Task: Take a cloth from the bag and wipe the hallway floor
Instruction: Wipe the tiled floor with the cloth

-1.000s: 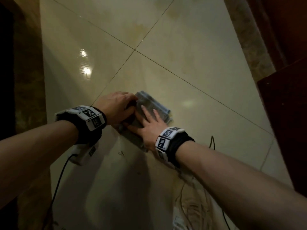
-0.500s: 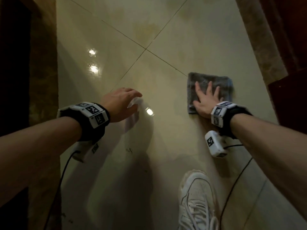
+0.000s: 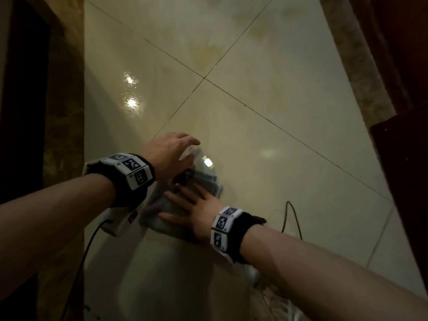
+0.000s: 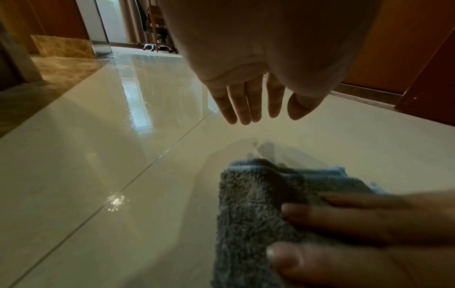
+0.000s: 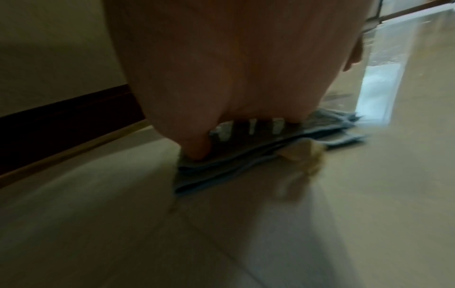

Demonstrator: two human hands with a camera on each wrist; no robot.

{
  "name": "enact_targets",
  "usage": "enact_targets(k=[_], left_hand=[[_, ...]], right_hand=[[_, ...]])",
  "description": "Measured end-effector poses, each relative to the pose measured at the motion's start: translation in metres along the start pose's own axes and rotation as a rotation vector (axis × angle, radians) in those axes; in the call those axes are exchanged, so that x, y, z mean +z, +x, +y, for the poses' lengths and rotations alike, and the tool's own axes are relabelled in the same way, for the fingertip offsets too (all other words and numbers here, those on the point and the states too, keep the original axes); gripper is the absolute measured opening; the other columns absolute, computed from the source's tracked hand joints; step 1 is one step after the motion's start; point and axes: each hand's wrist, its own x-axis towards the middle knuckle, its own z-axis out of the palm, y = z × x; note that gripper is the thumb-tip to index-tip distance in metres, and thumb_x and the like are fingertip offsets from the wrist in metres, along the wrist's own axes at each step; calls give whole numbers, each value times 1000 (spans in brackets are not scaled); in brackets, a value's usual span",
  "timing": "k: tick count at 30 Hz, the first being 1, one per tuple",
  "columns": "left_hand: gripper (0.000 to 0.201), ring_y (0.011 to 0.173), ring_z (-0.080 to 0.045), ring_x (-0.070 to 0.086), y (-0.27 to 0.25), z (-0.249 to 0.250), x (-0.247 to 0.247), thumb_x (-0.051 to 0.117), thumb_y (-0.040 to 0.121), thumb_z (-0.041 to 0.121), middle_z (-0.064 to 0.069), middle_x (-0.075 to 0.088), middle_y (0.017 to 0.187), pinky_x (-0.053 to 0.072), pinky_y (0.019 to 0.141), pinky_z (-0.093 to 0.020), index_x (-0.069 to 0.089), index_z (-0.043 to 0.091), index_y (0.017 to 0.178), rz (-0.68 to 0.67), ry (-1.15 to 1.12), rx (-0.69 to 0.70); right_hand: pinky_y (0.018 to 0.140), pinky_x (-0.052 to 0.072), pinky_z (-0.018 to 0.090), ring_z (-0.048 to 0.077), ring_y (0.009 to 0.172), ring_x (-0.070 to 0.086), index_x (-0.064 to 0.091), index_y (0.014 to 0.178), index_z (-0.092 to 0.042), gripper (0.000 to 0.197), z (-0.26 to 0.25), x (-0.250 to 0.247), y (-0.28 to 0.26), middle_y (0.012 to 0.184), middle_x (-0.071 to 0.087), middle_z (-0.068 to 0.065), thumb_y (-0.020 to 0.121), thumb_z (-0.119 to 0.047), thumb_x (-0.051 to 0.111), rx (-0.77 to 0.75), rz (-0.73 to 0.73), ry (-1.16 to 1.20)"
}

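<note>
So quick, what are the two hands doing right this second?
Left hand: open, fingers straight, above the floor, holding nothing.
Right hand: open, pressed flat on the grey cloth, which lies on the floor.

Right hand (image 4: 357, 233) presses grey cloth (image 4: 248, 214) (folded) flat.

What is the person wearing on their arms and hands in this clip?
Both forearms are bare, no sleeves or gloves. The left wrist and the right wrist each carry a black strap with white blocks printed with black-and-white square markers. A white camera unit hangs under the left one, trailing a black cable.
</note>
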Motion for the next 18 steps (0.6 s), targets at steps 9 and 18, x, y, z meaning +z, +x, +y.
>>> enact_targets(k=[9, 18], left_hand=[[44, 123, -22, 52, -15, -18, -1, 47, 97, 39, 0, 52, 140, 44, 95, -34, 49, 24, 138, 27, -7, -13], [46, 119, -26, 55, -42, -43, -10, 52, 94, 40, -3, 55, 136, 48, 93, -37, 52, 22, 136, 22, -9, -96]], right_hand=[[119, -2, 53, 32, 148, -20, -13, 152, -44, 74, 125, -17, -32, 161, -25, 3, 100, -45, 40, 713, 107, 438], [115, -11, 62, 40, 142, -31, -16, 152, -39, 92, 30, -38, 34, 158, -31, 10, 92, -39, 54, 402, 53, 267]])
